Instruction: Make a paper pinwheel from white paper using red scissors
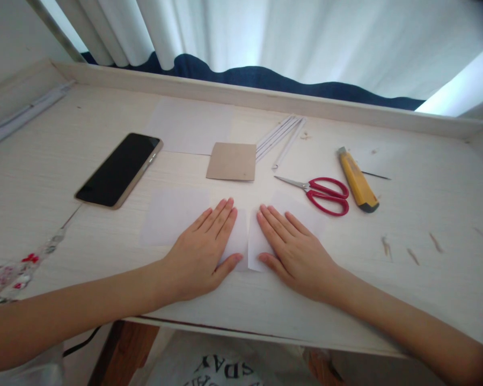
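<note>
Ideally, both paper sheets (pixel 169 217) are pressed evenly against the counter (pixel 426 225) by left hand (pixel 203 252) and right hand (pixel 293 249), fingers (pixel 221 214) released, flat.

Bench: pale wood-grain bench (pixel 426 214)
Beyond left hand (pixel 203 252): black smartphone (pixel 118 169), brown cardboard square (pixel 232 161)
Beyond right hand (pixel 293 249): red-handled scissors (pixel 324 194), yellow utility knife (pixel 357 186)

1. Home setting: I'm at a pale wood-grain desk (pixel 44 177) pushed against a window.
2. White curtains (pixel 265 37) hang right behind it, daylight coming through.
3. Personal clutter: phone (pixel 118 170), red scissors (pixel 326 195), yellow utility knife (pixel 357 185), paper strips (pixel 279 136).
4. Printed bag (pixel 221 370) sits below the desk edge.
</note>
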The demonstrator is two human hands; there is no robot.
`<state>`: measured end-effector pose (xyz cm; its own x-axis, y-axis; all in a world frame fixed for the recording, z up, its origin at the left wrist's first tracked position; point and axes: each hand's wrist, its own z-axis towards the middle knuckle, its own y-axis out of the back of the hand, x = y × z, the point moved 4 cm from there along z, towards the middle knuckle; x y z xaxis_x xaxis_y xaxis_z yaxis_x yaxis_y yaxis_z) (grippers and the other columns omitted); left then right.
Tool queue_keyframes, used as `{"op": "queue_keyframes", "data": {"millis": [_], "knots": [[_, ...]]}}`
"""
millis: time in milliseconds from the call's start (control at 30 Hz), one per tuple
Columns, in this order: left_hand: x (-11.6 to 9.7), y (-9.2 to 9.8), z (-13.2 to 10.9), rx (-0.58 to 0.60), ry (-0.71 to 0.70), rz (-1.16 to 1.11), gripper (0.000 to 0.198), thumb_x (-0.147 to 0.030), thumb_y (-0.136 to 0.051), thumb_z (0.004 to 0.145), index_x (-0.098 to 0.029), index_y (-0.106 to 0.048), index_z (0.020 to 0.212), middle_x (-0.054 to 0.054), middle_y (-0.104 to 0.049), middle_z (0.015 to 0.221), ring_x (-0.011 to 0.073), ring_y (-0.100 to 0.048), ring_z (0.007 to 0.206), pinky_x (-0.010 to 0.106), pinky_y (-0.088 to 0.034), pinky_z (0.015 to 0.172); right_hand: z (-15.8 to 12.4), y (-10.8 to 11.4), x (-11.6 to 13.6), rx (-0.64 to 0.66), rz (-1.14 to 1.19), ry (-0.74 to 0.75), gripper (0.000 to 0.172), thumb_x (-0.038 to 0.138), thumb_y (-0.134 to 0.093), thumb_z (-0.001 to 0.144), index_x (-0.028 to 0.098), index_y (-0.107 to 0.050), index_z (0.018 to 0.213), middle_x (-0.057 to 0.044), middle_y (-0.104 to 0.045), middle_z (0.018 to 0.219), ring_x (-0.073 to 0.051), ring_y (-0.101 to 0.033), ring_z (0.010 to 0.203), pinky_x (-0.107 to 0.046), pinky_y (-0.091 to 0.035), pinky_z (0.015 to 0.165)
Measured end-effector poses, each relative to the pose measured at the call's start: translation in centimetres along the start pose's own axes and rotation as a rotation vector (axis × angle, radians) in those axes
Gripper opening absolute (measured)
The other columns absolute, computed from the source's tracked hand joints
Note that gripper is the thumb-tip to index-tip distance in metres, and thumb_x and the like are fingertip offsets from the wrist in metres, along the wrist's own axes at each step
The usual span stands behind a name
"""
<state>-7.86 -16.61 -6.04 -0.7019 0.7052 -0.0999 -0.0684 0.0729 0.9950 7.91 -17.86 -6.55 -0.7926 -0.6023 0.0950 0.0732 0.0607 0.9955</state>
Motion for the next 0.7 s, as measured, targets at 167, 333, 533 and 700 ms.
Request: {"op": "queue_keyframes", "data": {"millis": [167, 333, 533, 700], "knots": [[0.00, 0.14, -0.04, -0.004, 0.004, -0.006, 0.062, -0.040, -0.029, 0.084, -0.001, -0.019, 0.131, 0.019, -0.012, 0.141, 0.0248, -0.004, 0.130, 0.041, -0.016, 0.105, -0.07, -0.06, 0.02, -0.012, -0.004, 0.011, 0.060, 0.043, -0.027, 0.086, 0.007, -0.017, 0.134, -0.012, -0.018, 0.141, -0.021, -0.013, 0.129, -0.041, -0.019, 0.104], [-0.02, 0.10, 0.00, 0.004, 0.013, 0.004, 0.063, -0.040, -0.029, 0.084, 0.001, -0.019, 0.131, 0.021, -0.011, 0.140, 0.0251, -0.005, 0.130, 0.040, -0.015, 0.105, -0.12, -0.05, -0.05, 0.008, -0.019, 0.012, 0.060, 0.043, -0.025, 0.087, 0.007, -0.017, 0.134, -0.012, -0.017, 0.141, -0.021, -0.012, 0.130, -0.040, -0.019, 0.104], [-0.02, 0.04, -0.05, -0.010, 0.008, 0.005, 0.062, -0.040, -0.029, 0.084, 0.000, -0.019, 0.131, 0.020, -0.011, 0.141, 0.0251, -0.004, 0.130, 0.040, -0.015, 0.105, -0.13, -0.09, -0.19, 0.016, -0.016, 0.021, 0.060, 0.043, -0.025, 0.087, 0.007, -0.016, 0.134, -0.012, -0.016, 0.141, -0.021, -0.012, 0.130, -0.041, -0.019, 0.104], [0.00, -0.02, -0.10, -0.005, 0.006, 0.009, 0.063, -0.040, -0.029, 0.084, 0.000, -0.018, 0.131, 0.021, -0.010, 0.140, 0.0252, -0.003, 0.130, 0.040, -0.014, 0.105, -0.11, -0.10, -0.28, 0.021, -0.024, 0.022, 0.060, 0.042, -0.025, 0.087, 0.006, -0.016, 0.134, -0.012, -0.016, 0.141, -0.021, -0.012, 0.130, -0.040, -0.018, 0.104]]}}
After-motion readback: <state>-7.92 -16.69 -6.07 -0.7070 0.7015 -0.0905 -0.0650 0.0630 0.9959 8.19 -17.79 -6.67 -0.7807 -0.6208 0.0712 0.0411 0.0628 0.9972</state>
